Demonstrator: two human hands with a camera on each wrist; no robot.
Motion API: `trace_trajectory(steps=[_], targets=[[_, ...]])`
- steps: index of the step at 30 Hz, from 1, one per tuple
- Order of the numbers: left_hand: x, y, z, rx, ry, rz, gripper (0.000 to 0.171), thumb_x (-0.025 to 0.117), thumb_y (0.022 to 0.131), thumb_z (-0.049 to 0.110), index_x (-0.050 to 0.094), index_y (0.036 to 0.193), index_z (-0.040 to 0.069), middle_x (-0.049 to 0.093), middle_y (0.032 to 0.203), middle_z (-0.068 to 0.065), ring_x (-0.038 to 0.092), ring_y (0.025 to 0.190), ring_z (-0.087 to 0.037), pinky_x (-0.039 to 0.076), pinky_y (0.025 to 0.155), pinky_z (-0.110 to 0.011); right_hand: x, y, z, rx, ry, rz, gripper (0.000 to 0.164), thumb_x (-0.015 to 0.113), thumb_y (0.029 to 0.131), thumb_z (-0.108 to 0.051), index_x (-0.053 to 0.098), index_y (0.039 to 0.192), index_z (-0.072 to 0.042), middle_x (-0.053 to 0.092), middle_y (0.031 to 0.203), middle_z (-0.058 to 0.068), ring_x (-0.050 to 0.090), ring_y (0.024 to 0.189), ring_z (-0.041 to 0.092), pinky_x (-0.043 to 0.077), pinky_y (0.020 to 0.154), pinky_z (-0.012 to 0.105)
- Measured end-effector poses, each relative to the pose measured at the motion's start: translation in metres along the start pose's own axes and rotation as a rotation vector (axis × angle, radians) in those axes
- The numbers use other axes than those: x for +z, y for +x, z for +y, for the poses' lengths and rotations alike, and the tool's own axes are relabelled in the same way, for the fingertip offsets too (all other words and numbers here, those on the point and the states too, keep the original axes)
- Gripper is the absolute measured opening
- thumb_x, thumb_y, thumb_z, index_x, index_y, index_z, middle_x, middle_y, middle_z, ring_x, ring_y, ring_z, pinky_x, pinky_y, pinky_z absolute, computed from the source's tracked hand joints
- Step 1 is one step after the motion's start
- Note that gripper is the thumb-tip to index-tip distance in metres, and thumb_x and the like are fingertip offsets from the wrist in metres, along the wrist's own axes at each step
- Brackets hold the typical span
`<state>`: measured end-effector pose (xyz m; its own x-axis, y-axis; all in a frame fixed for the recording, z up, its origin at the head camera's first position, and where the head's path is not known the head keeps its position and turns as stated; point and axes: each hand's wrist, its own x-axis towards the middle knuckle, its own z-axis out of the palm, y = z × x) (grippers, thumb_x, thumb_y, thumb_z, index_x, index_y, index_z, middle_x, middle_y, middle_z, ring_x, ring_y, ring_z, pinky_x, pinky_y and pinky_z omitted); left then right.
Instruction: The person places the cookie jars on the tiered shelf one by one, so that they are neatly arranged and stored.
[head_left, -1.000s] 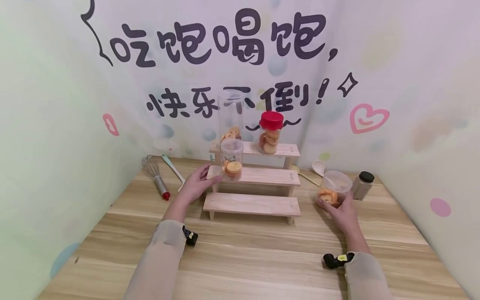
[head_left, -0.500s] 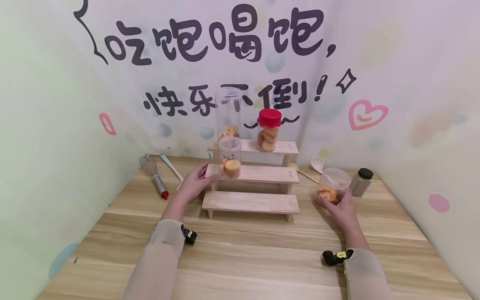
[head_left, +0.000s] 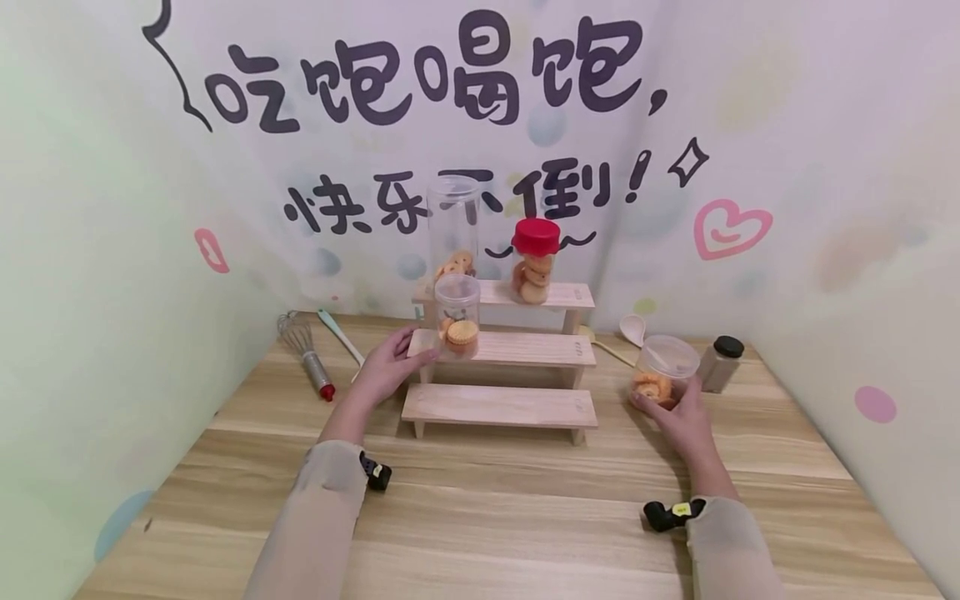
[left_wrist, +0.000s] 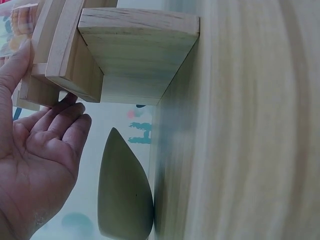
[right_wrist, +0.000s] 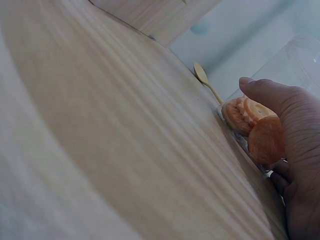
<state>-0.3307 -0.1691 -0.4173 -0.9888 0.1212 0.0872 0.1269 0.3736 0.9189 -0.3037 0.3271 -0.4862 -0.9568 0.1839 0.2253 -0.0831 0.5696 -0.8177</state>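
My left hand (head_left: 384,372) is at the left end of the middle step of a three-tier wooden display shelf (head_left: 498,406). In the left wrist view, the thumb lies over the step's top side and the bent fingers (left_wrist: 75,117) reach round its underside. On that step, close to the thumb, stands a small clear jar (head_left: 458,317) with round cookies. My right hand (head_left: 684,421) grips a wide clear lidded jar (head_left: 666,367) on the table, right of the shelf. Twisted cookies (right_wrist: 252,122) lie at its bottom; the palm hides its near side.
A tall clear jar (head_left: 453,217) and a red-lidded cookie jar (head_left: 536,262) stand on the top step. The whisk (head_left: 306,354) and a pale green-handled utensil (head_left: 341,335) lie left. At right are a black-capped jar (head_left: 722,365), a white spoon (head_left: 632,330) and a yellowish spoon (head_left: 606,347).
The head view has shifted slightly. Both hands keep their places, left at the shelf end and right on the wide jar; no object has visibly moved.
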Motion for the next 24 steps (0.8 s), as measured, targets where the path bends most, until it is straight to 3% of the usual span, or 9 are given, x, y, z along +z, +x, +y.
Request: trace_trajectory(steps=[10,17,24], targets=[[0.0015,-0.0007,0.0009,0.007,-0.015,-0.003,0.095,0.074,0.087,0.055,0.028,0.16,0.014,0.036,0.16,-0.012,0.04,0.143,-0.029,0.038,0.115,-0.044,0.0004,0.0005,0.0006,-0.009,-0.018,0.01,0.088,0.078,0.088,-0.042,0.023,0.143,-0.002,0.05,0.131,0.028,0.05,0.119,0.037,0.041,0.098,0.048],[0.0012,-0.0011,0.0014,0.004,-0.013,-0.002,0.094,0.074,0.088,0.053,0.029,0.159,0.013,0.037,0.159,-0.012,0.04,0.143,-0.029,0.038,0.115,-0.043,0.0006,0.0005,0.0,0.008,-0.061,0.064,0.089,0.081,0.084,-0.047,0.03,0.141,-0.001,0.052,0.128,0.027,0.053,0.115,0.038,0.043,0.093,0.047],[0.0011,-0.0016,0.0008,0.004,-0.029,-0.007,0.093,0.074,0.088,0.052,0.029,0.159,0.013,0.036,0.159,-0.012,0.04,0.143,-0.029,0.037,0.115,-0.043,0.0014,-0.0008,-0.0014,0.019,-0.021,0.149,0.089,0.082,0.082,-0.046,0.033,0.145,-0.006,0.056,0.127,0.023,0.055,0.113,0.033,0.044,0.088,0.037]])
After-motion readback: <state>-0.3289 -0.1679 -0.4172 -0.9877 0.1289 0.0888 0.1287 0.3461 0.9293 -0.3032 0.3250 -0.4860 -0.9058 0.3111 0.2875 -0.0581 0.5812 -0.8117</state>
